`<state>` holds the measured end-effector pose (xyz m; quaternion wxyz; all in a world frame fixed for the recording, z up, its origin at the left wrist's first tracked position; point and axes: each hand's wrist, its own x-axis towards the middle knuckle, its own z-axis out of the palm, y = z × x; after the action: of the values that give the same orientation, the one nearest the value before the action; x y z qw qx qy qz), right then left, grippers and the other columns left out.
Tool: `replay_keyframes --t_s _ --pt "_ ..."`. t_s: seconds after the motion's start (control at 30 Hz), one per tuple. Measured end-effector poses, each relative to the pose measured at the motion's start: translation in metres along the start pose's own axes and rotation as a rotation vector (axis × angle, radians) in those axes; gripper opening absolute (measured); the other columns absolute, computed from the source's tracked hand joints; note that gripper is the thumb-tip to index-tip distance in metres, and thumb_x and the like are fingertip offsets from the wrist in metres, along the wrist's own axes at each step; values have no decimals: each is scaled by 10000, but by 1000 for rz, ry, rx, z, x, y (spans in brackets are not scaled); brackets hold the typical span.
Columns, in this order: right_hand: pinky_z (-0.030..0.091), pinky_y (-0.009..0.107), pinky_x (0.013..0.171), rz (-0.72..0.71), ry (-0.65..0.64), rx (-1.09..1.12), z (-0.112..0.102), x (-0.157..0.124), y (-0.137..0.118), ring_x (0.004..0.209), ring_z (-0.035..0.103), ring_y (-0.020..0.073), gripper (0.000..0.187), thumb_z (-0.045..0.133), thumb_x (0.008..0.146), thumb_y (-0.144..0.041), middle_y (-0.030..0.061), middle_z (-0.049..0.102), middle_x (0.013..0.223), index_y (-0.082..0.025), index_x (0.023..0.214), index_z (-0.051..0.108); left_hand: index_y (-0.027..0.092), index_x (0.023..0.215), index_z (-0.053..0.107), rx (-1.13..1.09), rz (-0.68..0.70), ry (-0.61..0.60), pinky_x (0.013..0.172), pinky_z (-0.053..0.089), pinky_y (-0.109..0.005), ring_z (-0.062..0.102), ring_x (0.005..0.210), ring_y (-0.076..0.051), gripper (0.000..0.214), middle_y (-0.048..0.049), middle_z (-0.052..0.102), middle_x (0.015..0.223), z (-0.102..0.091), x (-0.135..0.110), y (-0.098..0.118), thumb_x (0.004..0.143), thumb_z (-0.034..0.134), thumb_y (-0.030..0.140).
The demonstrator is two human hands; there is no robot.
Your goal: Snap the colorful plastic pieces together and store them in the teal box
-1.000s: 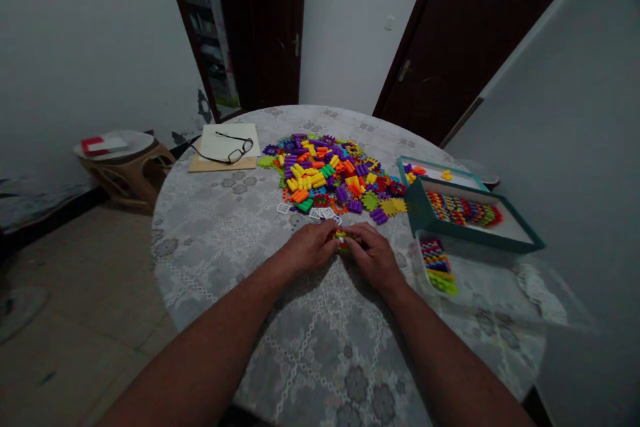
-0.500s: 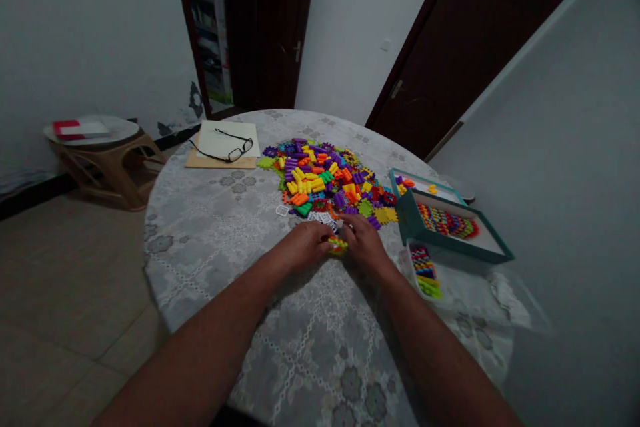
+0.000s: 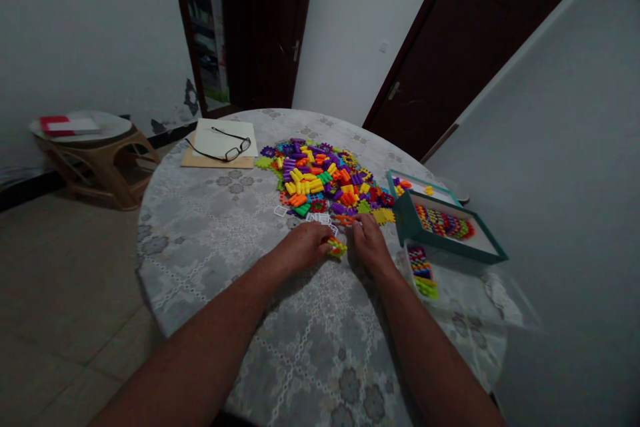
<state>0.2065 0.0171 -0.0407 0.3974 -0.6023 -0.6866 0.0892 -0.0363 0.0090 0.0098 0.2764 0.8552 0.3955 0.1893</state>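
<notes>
My left hand (image 3: 306, 244) is closed around the edge of a small yellow-green and orange block assembly (image 3: 337, 247), just above the tablecloth. To its right, my right hand (image 3: 369, 240) has its fingers pinched at the end of an orange plastic building piece (image 3: 345, 219). The two hands are apart, with a narrow gap between the assembly and my right hand. White square frame pieces (image 3: 319, 218) lie just beyond my left fingers. Behind them spreads a heap of colourful plastic building pieces (image 3: 320, 177), with yellow, purple, orange and green connectors on top.
A green-rimmed box (image 3: 450, 247) with rows of coloured pieces stands at the right, its lid (image 3: 425, 180) behind. Nearer is a clear plastic tub (image 3: 411, 273) of connectors. Glasses (image 3: 233, 153) rest on papers (image 3: 210, 161) at the back left. A stool (image 3: 117, 167) stands beyond the table.
My right hand has moved right, away from the block assembly, and the orange piece has shifted right with it. My left hand stays almost in place with the assembly.
</notes>
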Motion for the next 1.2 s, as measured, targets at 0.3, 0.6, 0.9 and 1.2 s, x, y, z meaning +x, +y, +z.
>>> replay_keyframes --t_s 0.3,0.6,0.9,1.2 --pt "514 365 877 -36 -90 80 -29 -25 -33 949 682 254 247 535 1087 -373 64 743 988 -237 1010 727 190 1101 811 50 -20 -5 965 525 -376 713 1059 -277 162 -119 800 1107 2 1 1 1010 679 214" --pt "548 380 890 -169 -228 75 -35 -29 -49 943 694 260 237 555 1099 -307 86 739 973 -244 997 760 178 1125 810 58 -40 16 989 513 -375 702 1060 -268 203 -121 804 1124 3 2 -2 990 658 195" --pt "566 351 909 -121 -409 217 -32 -32 -53 976 731 229 308 509 1131 -357 56 777 1018 -240 1101 792 208 1091 817 -14 2 5 983 521 -379 702 1058 -267 214 -96 795 1110 4 -1 -10 930 699 131" --pt "561 453 1103 -252 -115 6 -4 36 -49 1209 713 284 280 599 1056 -252 136 775 1270 -232 1270 778 188 1026 832 17 39 -34 931 524 -374 708 1013 -278 153 -113 793 1070 2 2 -7 939 707 172"
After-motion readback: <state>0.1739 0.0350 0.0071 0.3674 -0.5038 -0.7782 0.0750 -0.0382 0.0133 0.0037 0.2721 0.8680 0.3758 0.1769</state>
